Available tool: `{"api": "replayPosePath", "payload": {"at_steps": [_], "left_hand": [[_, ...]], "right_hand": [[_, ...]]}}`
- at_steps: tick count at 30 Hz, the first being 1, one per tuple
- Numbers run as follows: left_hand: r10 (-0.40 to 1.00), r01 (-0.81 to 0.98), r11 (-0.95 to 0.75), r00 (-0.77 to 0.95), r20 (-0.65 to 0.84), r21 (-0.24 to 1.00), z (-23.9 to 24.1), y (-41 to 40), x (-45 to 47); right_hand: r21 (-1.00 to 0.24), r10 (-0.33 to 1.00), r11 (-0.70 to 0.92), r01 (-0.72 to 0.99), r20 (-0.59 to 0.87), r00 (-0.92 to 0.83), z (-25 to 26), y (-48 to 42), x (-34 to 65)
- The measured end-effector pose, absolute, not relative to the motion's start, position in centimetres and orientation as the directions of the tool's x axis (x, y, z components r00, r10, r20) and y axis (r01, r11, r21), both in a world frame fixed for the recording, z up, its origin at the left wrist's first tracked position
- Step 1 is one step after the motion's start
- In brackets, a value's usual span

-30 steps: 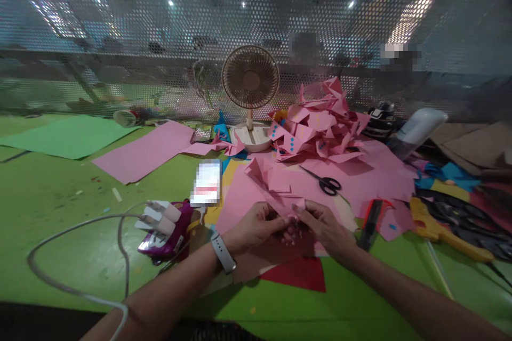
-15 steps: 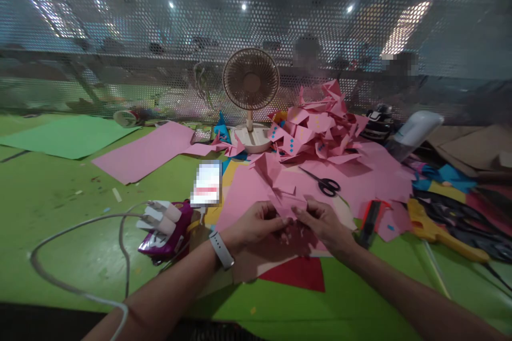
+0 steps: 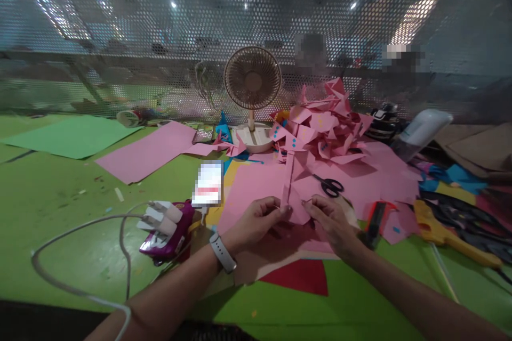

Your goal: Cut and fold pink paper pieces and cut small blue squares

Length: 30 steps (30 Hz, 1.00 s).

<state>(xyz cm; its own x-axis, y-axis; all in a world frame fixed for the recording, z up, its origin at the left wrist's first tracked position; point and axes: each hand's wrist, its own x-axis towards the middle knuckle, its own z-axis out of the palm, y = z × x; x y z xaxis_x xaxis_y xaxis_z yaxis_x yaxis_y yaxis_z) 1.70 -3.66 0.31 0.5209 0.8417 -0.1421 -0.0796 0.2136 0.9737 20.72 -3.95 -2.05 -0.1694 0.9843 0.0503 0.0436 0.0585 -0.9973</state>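
Note:
Between my hands is a folded piece of pink paper (image 3: 296,203), with a long narrow part pointing away from me. My left hand (image 3: 262,221), with a pale watch band at the wrist, pinches its left edge between thumb and fingers. On the other side, my right hand (image 3: 330,221) pinches the right edge. Flat pink sheets (image 3: 252,181) lie beneath, over a red sheet (image 3: 300,276). Black-handled scissors (image 3: 332,186) rest beyond my right hand, their blades partly hidden. A heap of folded pink paper pieces (image 3: 324,122) stands farther back.
A small fan (image 3: 253,82) stands at the back before a perforated metal screen (image 3: 160,26). Left are a phone (image 3: 207,184), white chargers (image 3: 162,218) on a purple pouch, and a cable. Right are a red-and-black cutter (image 3: 378,224) and a yellow glue gun (image 3: 452,234).
The folded paper has turned in my hands, so its long narrow part now points straight away. My right hand has shifted slightly right, and the view has moved a little.

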Motion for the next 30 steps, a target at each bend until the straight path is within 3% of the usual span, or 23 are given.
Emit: {"api": "replayPosePath", "payload": {"at_steps": [14,24,30], "left_hand": [[0.806,-0.015,0.225,0.565,-0.177,0.974,0.3,-3.6,1.5],[0.883,0.007,-0.102,0.461,0.087,0.995,0.4,-3.3,1.6],[0.902,0.055,-0.065,0.431,0.035,0.996,0.6,-3.0,1.3]], "right_hand": [[-0.992,0.986,0.09,0.088,0.076,-0.147,-2.4,-3.5,20.8],[-0.981,0.978,0.073,0.181,0.035,-0.204,-1.2,-4.2,20.3],[-0.989,0.988,0.081,0.12,0.064,-0.138,-1.5,-4.0,20.8]]}}
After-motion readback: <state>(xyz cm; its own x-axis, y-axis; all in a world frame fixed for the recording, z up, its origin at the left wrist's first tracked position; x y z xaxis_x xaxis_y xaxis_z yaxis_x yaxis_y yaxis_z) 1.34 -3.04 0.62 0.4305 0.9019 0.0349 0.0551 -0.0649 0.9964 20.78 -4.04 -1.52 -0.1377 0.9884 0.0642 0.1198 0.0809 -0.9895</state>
